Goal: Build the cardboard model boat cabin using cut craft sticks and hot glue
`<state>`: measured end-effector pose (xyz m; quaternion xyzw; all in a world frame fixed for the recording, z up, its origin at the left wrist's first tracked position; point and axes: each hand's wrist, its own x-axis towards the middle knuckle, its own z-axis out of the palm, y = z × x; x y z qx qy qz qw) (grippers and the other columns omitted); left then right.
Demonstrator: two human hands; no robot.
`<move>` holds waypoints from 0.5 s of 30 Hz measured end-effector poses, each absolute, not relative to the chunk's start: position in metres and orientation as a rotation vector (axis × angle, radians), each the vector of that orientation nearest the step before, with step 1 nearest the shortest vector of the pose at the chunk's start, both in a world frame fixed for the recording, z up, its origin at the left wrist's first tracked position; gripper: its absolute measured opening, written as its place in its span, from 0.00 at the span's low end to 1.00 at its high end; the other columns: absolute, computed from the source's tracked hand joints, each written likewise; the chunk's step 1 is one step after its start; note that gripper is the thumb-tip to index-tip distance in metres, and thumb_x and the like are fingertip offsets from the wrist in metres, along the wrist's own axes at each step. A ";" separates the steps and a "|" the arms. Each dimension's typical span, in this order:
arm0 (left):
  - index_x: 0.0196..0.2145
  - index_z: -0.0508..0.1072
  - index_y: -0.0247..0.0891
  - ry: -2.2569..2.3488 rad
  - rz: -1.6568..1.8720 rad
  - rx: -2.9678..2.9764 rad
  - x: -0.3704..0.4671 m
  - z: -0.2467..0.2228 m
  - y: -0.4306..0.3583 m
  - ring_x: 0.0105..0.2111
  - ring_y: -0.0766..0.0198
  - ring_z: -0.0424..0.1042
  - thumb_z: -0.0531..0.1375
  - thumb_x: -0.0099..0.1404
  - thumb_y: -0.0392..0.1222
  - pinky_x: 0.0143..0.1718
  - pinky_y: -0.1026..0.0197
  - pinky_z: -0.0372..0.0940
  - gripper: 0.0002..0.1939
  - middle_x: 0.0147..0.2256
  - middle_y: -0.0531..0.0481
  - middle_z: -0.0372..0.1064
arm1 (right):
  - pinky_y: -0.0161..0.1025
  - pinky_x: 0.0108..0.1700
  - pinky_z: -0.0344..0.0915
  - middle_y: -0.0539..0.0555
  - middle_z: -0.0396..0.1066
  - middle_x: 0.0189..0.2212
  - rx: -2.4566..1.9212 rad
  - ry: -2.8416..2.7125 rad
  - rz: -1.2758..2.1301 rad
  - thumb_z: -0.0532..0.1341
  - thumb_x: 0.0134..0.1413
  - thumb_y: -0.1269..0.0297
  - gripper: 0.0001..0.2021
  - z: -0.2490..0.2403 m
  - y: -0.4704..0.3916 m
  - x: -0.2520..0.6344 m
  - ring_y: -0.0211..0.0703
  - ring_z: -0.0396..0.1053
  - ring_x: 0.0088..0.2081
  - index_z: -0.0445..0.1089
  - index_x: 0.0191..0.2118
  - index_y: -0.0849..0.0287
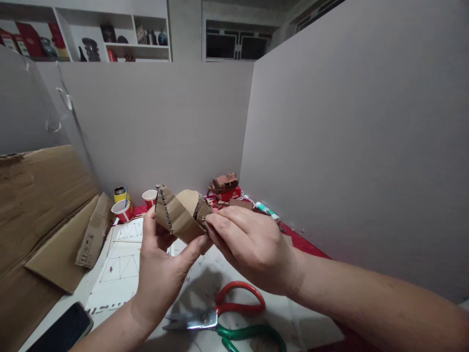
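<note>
Head: both hands (161, 269) clamp folded brown cardboard (180, 221) over white surface (196, 293), grey partition (157, 127) beyond. Leftward, red-white paper cup (122, 213) holds blue stick (127, 194).

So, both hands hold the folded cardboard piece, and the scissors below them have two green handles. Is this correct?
Not quite: in the head view, the scissors have one red-orange handle and one green handle. The left hand and right hand do hold the folded cardboard piece.

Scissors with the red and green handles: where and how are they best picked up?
I'd take the scissors by the red handle and green handle, coming from the person's right: the handles lie toward that side, while the metal blades point left. The curved handles likely give a safer hold.
</note>
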<state>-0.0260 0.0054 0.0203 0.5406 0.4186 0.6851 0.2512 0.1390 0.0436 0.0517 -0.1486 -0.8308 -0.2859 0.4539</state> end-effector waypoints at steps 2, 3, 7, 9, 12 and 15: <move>0.54 0.62 0.44 1.159 1.914 1.514 -0.026 0.018 0.007 0.44 0.56 0.77 0.73 0.51 0.43 0.44 0.56 0.74 0.36 0.47 0.46 0.72 | 0.39 0.31 0.65 0.57 0.71 0.25 -0.375 -2.035 -0.674 0.54 0.62 0.76 0.11 0.050 0.043 0.137 0.43 0.67 0.28 0.70 0.29 0.62; 0.54 0.62 0.44 1.163 1.941 1.544 -0.026 0.016 0.008 0.44 0.56 0.77 0.73 0.51 0.43 0.44 0.56 0.74 0.36 0.47 0.46 0.72 | 0.39 0.31 0.65 0.56 0.71 0.25 -0.380 -2.023 -0.644 0.55 0.62 0.76 0.11 0.050 0.043 0.135 0.43 0.67 0.28 0.69 0.29 0.62; 0.57 0.60 0.45 1.145 2.079 1.710 -0.026 0.012 0.009 0.46 0.56 0.76 0.73 0.52 0.40 0.42 0.60 0.74 0.39 0.50 0.46 0.70 | 0.37 0.31 0.64 0.53 0.69 0.24 -0.406 -1.935 -0.321 0.56 0.59 0.77 0.08 0.049 0.036 0.128 0.40 0.65 0.28 0.69 0.32 0.62; 0.59 0.59 0.45 1.122 2.146 1.804 -0.027 0.010 0.010 0.46 0.56 0.75 0.73 0.52 0.39 0.42 0.61 0.73 0.40 0.50 0.46 0.69 | 0.35 0.28 0.62 0.49 0.66 0.23 -0.455 -1.851 -0.032 0.57 0.57 0.76 0.08 0.050 0.032 0.124 0.37 0.62 0.26 0.70 0.30 0.61; 0.61 0.57 0.46 1.098 2.214 1.914 -0.029 0.005 0.012 0.49 0.55 0.73 0.73 0.52 0.38 0.45 0.59 0.72 0.43 0.50 0.46 0.68 | 0.32 0.23 0.58 0.46 0.64 0.20 -0.589 -1.684 0.593 0.60 0.51 0.74 0.06 0.053 0.027 0.121 0.33 0.60 0.22 0.69 0.25 0.59; 0.62 0.57 0.46 1.118 2.307 2.010 -0.034 -0.004 0.015 0.54 0.51 0.70 0.74 0.49 0.36 0.53 0.53 0.68 0.47 0.55 0.44 0.64 | 0.30 0.18 0.54 0.43 0.61 0.15 -0.643 -1.456 1.239 0.63 0.45 0.69 0.04 0.056 0.026 0.121 0.30 0.56 0.17 0.69 0.23 0.59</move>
